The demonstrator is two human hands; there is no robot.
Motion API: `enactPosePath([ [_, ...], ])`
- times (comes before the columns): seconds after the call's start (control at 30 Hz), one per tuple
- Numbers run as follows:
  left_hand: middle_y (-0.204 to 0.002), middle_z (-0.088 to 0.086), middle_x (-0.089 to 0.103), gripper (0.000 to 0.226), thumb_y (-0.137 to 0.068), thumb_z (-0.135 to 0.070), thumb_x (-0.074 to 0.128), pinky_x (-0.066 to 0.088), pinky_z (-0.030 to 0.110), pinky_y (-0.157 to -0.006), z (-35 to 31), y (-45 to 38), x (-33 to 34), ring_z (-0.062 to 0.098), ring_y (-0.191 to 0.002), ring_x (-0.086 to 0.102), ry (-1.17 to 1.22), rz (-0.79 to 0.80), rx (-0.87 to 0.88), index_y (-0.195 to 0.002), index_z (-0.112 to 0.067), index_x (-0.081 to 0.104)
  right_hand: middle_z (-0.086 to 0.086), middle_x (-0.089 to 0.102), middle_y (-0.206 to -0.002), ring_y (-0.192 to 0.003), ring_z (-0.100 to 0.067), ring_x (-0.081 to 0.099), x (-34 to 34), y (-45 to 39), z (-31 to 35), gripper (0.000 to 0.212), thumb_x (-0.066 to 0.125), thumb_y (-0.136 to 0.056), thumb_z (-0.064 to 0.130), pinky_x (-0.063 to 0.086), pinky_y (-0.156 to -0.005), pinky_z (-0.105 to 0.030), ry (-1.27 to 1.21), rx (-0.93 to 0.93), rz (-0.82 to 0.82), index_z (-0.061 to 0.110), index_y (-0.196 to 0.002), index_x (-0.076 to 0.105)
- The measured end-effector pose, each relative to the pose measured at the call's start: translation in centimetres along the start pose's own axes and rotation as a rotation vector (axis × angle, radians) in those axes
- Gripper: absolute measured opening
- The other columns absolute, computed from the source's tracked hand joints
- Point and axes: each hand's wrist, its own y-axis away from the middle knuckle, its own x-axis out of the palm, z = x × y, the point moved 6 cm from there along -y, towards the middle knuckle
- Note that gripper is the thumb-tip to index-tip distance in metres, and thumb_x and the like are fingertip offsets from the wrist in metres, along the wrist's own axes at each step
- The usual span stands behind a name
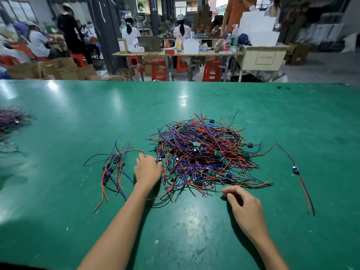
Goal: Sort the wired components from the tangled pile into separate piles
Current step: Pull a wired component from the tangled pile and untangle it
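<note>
From the head camera, the tangled pile [204, 154] of red, blue and black wired components is sitting in the middle of the green counter [58, 221]. The left hand [148, 169] is reaching into the pile's left edge, its fingers curling among the nearest wires; whether this grip is actually closing on a wire or only touching the strands cannot be told, since the fingertips are hidden in the tangle. The right hand [244, 206] is resting on the counter just below the pile's near right edge, fingers loosely curled, holding nothing visible.

A small sorted pile [115, 168] is lying just left of the left hand, and a single component [296, 170] is lying well apart on the right. Another blurred bundle [11, 119] is sitting at the far left edge.

The step in hand looks like drawing one component free from the left side. To do it well, the left grip should be taking the small board or capacitor body rather than a loose wire end, and lifting slowly outward toward the sorted pile. The free right hand would help by pressing the pile down so neighbours are not dragging along. Snagged leads could pull several pieces at once.
</note>
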Motion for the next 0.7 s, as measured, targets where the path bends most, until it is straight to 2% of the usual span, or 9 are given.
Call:
enactPosePath([
  [0.07, -0.128, 0.018, 0.049, 0.028, -0.098, -0.035, 0.061, 0.045, 0.044, -0.101, 0.1, -1.1, 0.6, 0.038, -0.119, 0.053, 0.056, 0.064, -0.037, -0.11, -0.014, 0.076, 0.024, 0.073, -0.088, -0.087, 0.008, 0.065, 0.0, 0.0, -0.1, 0.032, 0.065, -0.093, 0.007, 0.043, -0.072, -0.004, -0.016, 0.001, 0.004, 0.037, -0.085, 0.073],
  [0.17, -0.113, 0.015, 0.071, 0.02, -0.096, -0.032, 0.067, 0.05, 0.035, -0.085, 0.9, -1.8, 1.0, 0.036, -0.095, 0.064, 0.31, 0.142, -0.098, -0.095, -0.017, 0.08, 0.026, 0.073, -0.088, -0.088, 0.007, 0.066, 0.1, -0.1, -0.3, 0.033, 0.065, -0.093, 0.005, 0.045, -0.077, -0.008, -0.025, 0.013, 0.008, 0.036, -0.083, 0.073],
  [0.23, -0.103, 0.015, 0.076, 0.018, -0.096, -0.027, 0.068, 0.045, 0.032, -0.076, 1.5, -1.5, 0.6, 0.034, -0.082, 0.062, 0.528, 0.115, -0.14, -0.09, -0.014, 0.079, 0.027, 0.072, -0.088, -0.087, 0.007, 0.066, 0.0, -0.2, -0.2, 0.033, 0.065, -0.093, 0.005, 0.045, -0.077, -0.008, -0.021, 0.007, 0.003, 0.035, -0.083, 0.073],
  [0.3, -0.097, 0.013, 0.076, 0.021, -0.098, -0.023, 0.065, 0.043, 0.031, -0.076, 1.9, -0.8, -0.1, 0.024, -0.077, 0.057, 0.679, 0.055, -0.191, -0.082, -0.015, 0.076, 0.028, 0.072, -0.087, -0.087, 0.008, 0.066, 0.0, -0.2, -0.2, 0.034, 0.065, -0.092, 0.005, 0.044, -0.076, -0.006, -0.02, 0.003, -0.005, 0.036, -0.083, 0.073],
  [0.37, -0.087, 0.009, 0.074, 0.024, -0.099, -0.022, 0.062, 0.044, 0.033, -0.075, 1.5, 0.1, -1.1, 0.019, -0.075, 0.054, 0.751, 0.0, -0.184, -0.078, -0.019, 0.072, 0.028, 0.072, -0.087, -0.087, 0.007, 0.066, 0.0, -0.1, 0.0, 0.034, 0.064, -0.092, 0.005, 0.048, -0.079, -0.011, -0.02, -0.004, -0.013, 0.037, -0.082, 0.073],
  [0.43, -0.084, 0.007, 0.073, 0.02, -0.1, -0.02, 0.061, 0.049, 0.035, -0.077, 0.1, 1.3, -2.2, 0.019, -0.073, 0.056, 0.789, -0.034, -0.12, -0.083, -0.019, 0.071, 0.024, 0.073, -0.086, -0.084, 0.006, 0.068, 0.1, 0.1, 0.4, 0.035, 0.063, -0.093, 0.004, 0.053, -0.079, -0.021, -0.037, -0.005, -0.014, 0.037, -0.083, 0.073],
  [0.57, -0.076, 0.002, 0.069, 0.019, -0.098, -0.016, 0.062, 0.046, 0.031, -0.072, -3.9, 4.6, -3.6, 0.013, -0.068, 0.056, 0.914, -0.059, 0.06, -0.082, -0.021, 0.069, 0.017, 0.076, -0.086, -0.081, 0.003, 0.07, 1.7, -0.1, 3.5, 0.031, 0.06, -0.098, 0.006, 0.05, -0.069, -0.01, -0.234, -0.035, 0.082, 0.033, -0.095, 0.075],
  [0.63, -0.076, -0.002, 0.069, 0.01, -0.096, -0.016, 0.066, 0.045, 0.027, -0.068, -5.7, 6.5, -3.7, 0.008, -0.067, 0.056, 0.921, -0.082, 0.159, -0.089, -0.016, 0.071, 0.01, 0.078, -0.091, -0.079, -0.002, 0.07, 3.0, -1.0, 5.5, 0.021, 0.058, -0.103, 0.017, 0.052, -0.068, -0.017, -0.406, 0.033, 0.171, 0.03, -0.106, 0.074],
  [0.7, -0.077, -0.009, 0.069, 0.008, -0.093, -0.015, 0.07, 0.046, 0.02, -0.068, -7.4, 8.8, -3.4, 0.002, -0.067, 0.059, 0.892, -0.083, 0.294, -0.088, -0.021, 0.07, 0.002, 0.079, -0.095, -0.073, -0.006, 0.067, 3.9, -2.1, 7.5, 0.022, 0.052, -0.104, 0.031, 0.049, -0.063, -0.02, -0.65, 0.167, 0.24, 0.023, -0.112, 0.071],
])
